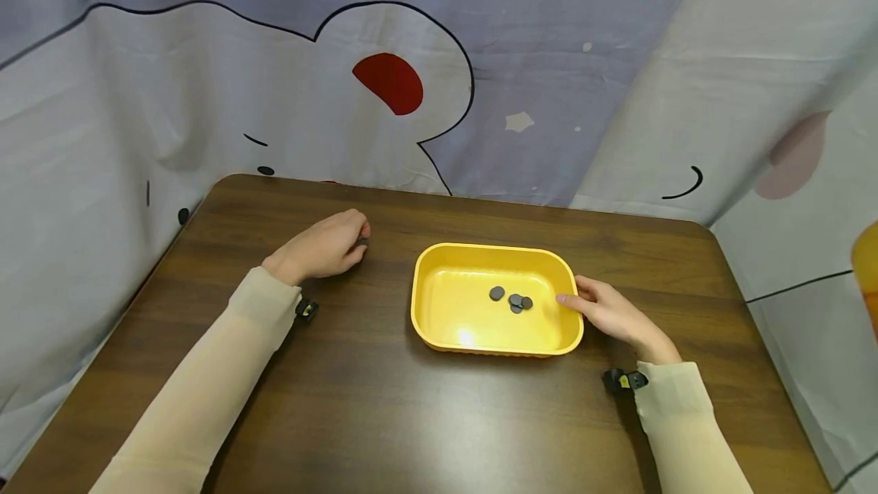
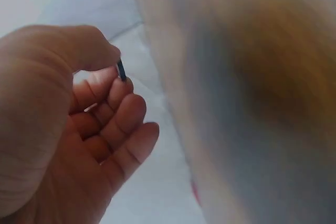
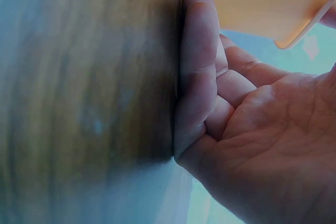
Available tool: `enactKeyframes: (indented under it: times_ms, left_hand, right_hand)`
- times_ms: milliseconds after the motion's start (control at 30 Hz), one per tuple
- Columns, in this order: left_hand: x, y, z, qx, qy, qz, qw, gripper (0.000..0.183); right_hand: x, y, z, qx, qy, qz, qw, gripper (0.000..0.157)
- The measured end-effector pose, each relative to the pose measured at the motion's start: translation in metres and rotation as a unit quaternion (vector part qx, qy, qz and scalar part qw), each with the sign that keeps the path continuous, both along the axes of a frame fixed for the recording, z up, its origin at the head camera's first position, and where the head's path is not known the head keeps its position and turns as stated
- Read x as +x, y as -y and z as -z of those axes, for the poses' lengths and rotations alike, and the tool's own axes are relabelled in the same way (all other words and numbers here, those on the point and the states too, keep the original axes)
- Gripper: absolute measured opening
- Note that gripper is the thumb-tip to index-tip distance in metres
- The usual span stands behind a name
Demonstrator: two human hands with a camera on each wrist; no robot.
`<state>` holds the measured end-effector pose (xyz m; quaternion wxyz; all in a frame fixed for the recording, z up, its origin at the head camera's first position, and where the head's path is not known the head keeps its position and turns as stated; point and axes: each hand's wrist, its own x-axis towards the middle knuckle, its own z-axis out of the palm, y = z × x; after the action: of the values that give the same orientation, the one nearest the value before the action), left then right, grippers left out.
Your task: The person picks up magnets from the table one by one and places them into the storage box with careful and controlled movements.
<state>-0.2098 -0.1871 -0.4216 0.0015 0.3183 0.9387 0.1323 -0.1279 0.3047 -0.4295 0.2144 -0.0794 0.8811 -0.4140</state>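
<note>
My left hand point(image 1: 324, 247) is over the table left of the yellow tray point(image 1: 446, 319). In the left wrist view its thumb and index fingertip pinch a thin dark disc point(image 2: 122, 70) seen edge-on, while the other fingers curl loosely. My right hand point(image 1: 613, 316) grips the tray's right end, thumb over the rim and fingers outside the wall. The right wrist view shows these fingers point(image 3: 197, 72) low against the table, beside the tray's wall point(image 3: 252, 3). Inside the tray lie several dark grey round discs: a lone disc point(image 1: 497, 293) and a small overlapping cluster point(image 1: 516, 300) to its right.
The tray stands on a dark brown wooden table point(image 1: 384, 418) with rounded far corners. A patterned curtain point(image 1: 549, 59) hangs behind the table and along its sides. An orange-yellow object point(image 1: 868, 265) shows at the right edge of the head view.
</note>
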Motion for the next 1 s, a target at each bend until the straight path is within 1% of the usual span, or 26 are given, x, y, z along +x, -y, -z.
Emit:
enactKeyframes:
  times_ms: [100,333,500,633,833,1000]
  left_hand:
    - [0.002,-0.014,-0.012,0.009,-0.007,0.019,0.9998,0.014]
    - [0.007,-0.049,-0.036,0.019,-0.038,0.06,0.9973,0.016]
    - [0.009,-0.079,-0.05,0.034,-0.045,0.095,0.9939,0.015]
    - [0.01,-0.103,-0.057,0.039,-0.044,0.123,0.9907,0.013]
    - [0.009,-0.133,-0.065,0.04,-0.05,0.157,0.9855,0.012]
    - [0.008,-0.155,-0.066,0.031,-0.049,0.179,0.982,0.012]
  right_hand:
    - [-0.001,0.001,0.0,0.001,-0.002,-0.003,1.0,0.054]
    - [-0.002,0.003,0.0,0.003,-0.006,-0.005,1.0,0.054]
    - [-0.003,0.004,0.0,0.0,-0.007,-0.004,1.0,0.053]
    - [-0.002,0.005,0.0,-0.003,-0.006,-0.002,1.0,0.051]
    - [-0.001,0.005,0.001,0.0,-0.009,-0.003,1.0,0.051]
    - [0.0,0.007,0.001,-0.001,-0.011,-0.003,1.0,0.05]
